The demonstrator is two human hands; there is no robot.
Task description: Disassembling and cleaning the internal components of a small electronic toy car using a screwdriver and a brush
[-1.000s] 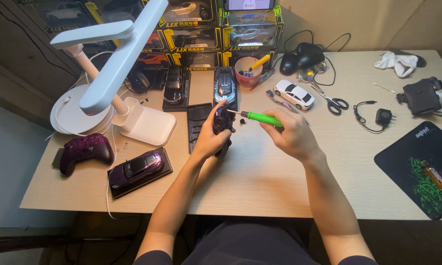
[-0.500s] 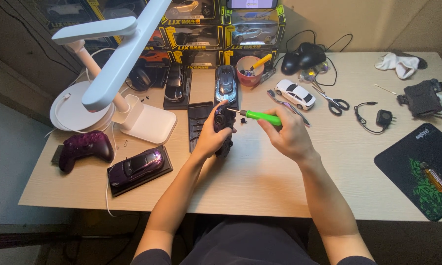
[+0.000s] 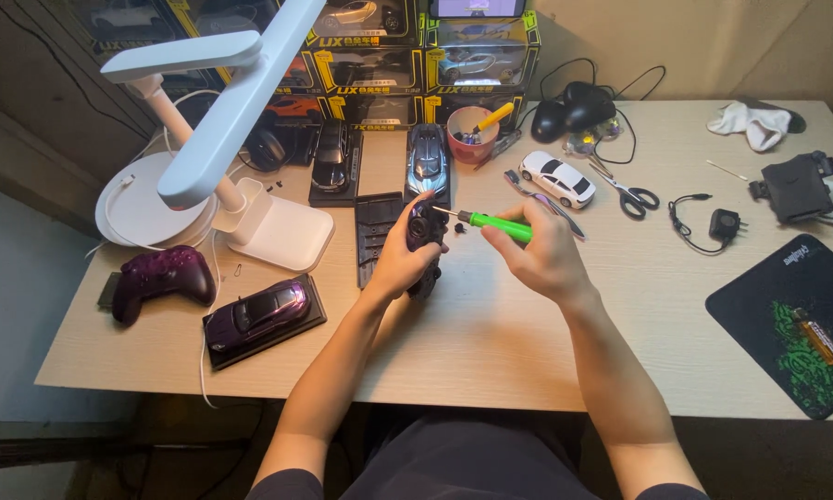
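Both hands are closed over the bench (image 3: 491, 343): the left hand (image 3: 400, 261) grips a dark model car (image 3: 426, 243), the right hand (image 3: 539, 255) a green-handled screwdriver (image 3: 491, 223) touching it.

1. The left hand (image 3: 400, 262) covers most of the dark model car (image 3: 425, 243); its make-up cannot be told.
2. The screwdriver (image 3: 492, 223) tip is too small to judge against the car.
3. The lamp arm (image 3: 231, 102) hides boxes at the tabletop's far edge.
4. The black mat (image 3: 791, 315) is cut off at the right edge.
5. The red cup's (image 3: 469, 135) contents are unclear.
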